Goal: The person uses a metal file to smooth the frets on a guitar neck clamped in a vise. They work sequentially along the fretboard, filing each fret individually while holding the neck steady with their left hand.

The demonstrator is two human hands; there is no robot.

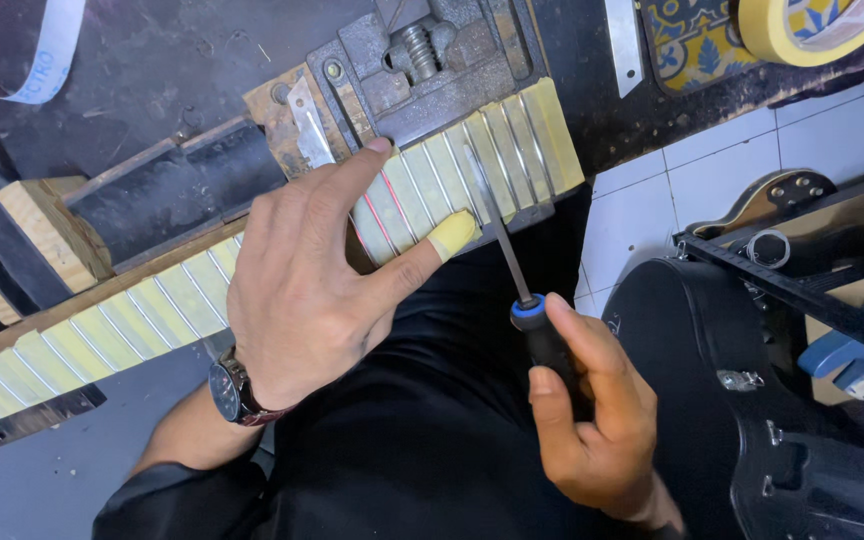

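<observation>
My left hand (pixel 312 280) lies flat across a guitar fretboard (pixel 472 170) whose spaces between the metal frets are covered in yellowish tape. Its thumb tip wears a piece of that tape and presses the board; its forefinger reaches the far edge. My right hand (pixel 592 410) grips the black, blue-ringed handle of a slim tool (pixel 500 235), a screwdriver-like shaft. The shaft's tip rests on the fretboard near a fret, right of my left thumb. The neck runs from lower left to upper right and sits in a metal vise (pixel 422 60).
A roll of yellow masking tape (pixel 802 25) lies at the top right beside a patterned tile. A knife blade (pixel 624 45) rests on the dark bench. A black guitar case (pixel 752 400) stands on the white tiled floor at right. A wooden block (pixel 52 230) sits at left.
</observation>
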